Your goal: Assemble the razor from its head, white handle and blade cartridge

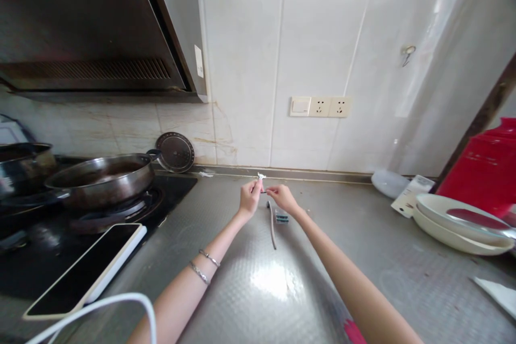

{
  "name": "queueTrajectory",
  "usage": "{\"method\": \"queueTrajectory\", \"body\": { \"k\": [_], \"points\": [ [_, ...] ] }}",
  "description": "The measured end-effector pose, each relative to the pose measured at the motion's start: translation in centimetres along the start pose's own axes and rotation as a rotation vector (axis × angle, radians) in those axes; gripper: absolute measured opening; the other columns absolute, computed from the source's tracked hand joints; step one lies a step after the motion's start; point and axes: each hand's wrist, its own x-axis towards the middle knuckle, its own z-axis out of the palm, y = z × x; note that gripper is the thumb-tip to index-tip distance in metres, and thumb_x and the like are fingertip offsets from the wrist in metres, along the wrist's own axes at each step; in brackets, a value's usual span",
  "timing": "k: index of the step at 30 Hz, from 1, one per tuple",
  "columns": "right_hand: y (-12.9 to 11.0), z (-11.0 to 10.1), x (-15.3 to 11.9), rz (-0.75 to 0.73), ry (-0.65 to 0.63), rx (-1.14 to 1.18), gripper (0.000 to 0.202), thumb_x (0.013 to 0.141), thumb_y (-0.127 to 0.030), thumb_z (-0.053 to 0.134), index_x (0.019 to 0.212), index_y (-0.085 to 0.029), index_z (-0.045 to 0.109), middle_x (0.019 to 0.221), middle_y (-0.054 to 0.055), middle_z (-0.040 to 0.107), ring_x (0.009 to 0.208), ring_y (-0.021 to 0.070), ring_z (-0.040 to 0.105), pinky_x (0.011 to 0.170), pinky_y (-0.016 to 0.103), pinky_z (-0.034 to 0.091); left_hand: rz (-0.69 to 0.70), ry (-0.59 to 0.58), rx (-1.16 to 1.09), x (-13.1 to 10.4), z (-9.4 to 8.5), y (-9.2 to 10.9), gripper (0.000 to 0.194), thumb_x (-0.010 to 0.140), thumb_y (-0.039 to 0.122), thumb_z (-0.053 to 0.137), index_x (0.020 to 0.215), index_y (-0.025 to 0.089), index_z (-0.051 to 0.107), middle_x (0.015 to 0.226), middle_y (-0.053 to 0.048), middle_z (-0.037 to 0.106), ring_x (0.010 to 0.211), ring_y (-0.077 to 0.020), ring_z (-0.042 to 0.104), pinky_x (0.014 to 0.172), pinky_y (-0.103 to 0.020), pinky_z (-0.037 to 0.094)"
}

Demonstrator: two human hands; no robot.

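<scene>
My left hand (249, 199) is closed in a pinch, with a small white crumpled-looking piece (261, 176) sticking up from its fingertips. Close beside it, my right hand (283, 198) pinches a thin dark piece (264, 191) that spans the gap between both hands. Its exact kind is too small to make out. Below the hands, a thin greyish stick (272, 230) with a dark upper end lies on the metal counter (250, 301). Right of the stick, under my right wrist, is a small clear pack (281, 217) with dark and green parts.
On the left, a steel pan (100, 180) sits on the black stove, with a phone (84, 274) at its edge and a white cable (133, 296) in front. White dishes (455, 244), a small box (411, 196) and a red bag (481, 166) stand at the right.
</scene>
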Motion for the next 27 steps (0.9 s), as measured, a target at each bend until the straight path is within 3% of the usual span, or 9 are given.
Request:
{"method": "queueTrajectory", "body": {
  "k": [6,9,13,17,20,24,27],
  "points": [
    [-0.2,3.2,-0.3,-0.023,-0.089,-0.153,0.025,0.082,-0.026,0.048,0.093,-0.019,0.069,0.088,0.006,0.07,0.082,0.0169,0.061,0.073,0.023,0.041,0.017,0.049,-0.009,0.6,0.0,0.9,0.046,0.081,0.053,0.037,0.053,0.017,0.047,0.049,0.001,0.044,0.05,-0.01,0.043,0.047,-0.023,0.029],
    [-0.7,3.8,-0.6,-0.032,-0.105,-0.209,0.024,0.08,-0.025,0.05,0.096,-0.019,0.067,0.095,0.007,0.068,0.09,0.0183,0.059,0.077,0.024,0.04,0.026,0.05,0.003,0.6,0.1,1.1,0.047,0.081,0.053,0.037,0.053,0.017,0.047,0.049,0.001,0.045,0.051,-0.0104,0.044,0.048,-0.023,0.03],
    [-1.7,2.5,-1.7,-0.016,-0.054,-0.382,0.027,0.081,-0.028,0.048,0.101,-0.02,0.065,0.106,0.01,0.063,0.101,0.021,0.054,0.082,0.027,0.039,0.026,0.065,0.013,0.6,0.2,1.4,0.047,0.082,0.053,0.036,0.053,0.018,0.046,0.048,0.001,0.045,0.051,-0.0105,0.044,0.049,-0.023,0.03],
    [-3.0,0.3,-3.5,0.182,-0.063,-0.648,0.03,0.083,-0.029,0.041,0.091,-0.016,0.067,0.093,0.015,0.066,0.089,0.0236,0.061,0.073,0.03,0.043,0.02,0.066,0.018,0.5,0.4,1.6,0.047,0.082,0.053,0.036,0.053,0.018,0.045,0.048,0.002,0.044,0.05,-0.0105,0.043,0.048,-0.023,0.029],
    [-3.9,-0.6,-5.0,0.228,-0.173,-0.659,0.029,0.08,-0.03,0.044,0.09,-0.016,0.067,0.089,0.016,0.067,0.084,0.026,0.064,0.067,0.032,0.045,0.021,0.048,0.028,0.3,0.6,1.8,0.046,0.082,0.053,0.035,0.053,0.018,0.044,0.049,0.002,0.042,0.05,-0.0102,0.041,0.048,-0.023,0.027],
    [-4.6,-0.3,-6.7,0.245,-0.415,-0.596,0.032,0.075,-0.038,0.05,0.088,-0.016,0.069,0.084,0.016,0.069,0.083,0.028,0.064,0.066,0.034,0.048,0.038,0.033,0.07,-0.1,0.9,1.9,0.046,0.083,0.052,0.035,0.054,0.017,0.044,0.049,0.002,0.039,0.05,-0.0098,0.039,0.049,-0.023,0.026],
    [-4.7,0.5,-7.5,0.246,-0.43,-0.6,0.037,0.077,-0.039,0.046,0.093,-0.014,0.068,0.09,0.019,0.068,0.086,0.0304,0.064,0.068,0.038,0.048,0.064,0.039,0.1,-0.3,1.1,2.0,0.046,0.083,0.051,0.035,0.053,0.017,0.043,0.05,0.002,0.041,0.051,-0.0099,0.04,0.051,-0.023,0.027]
  ]
}}
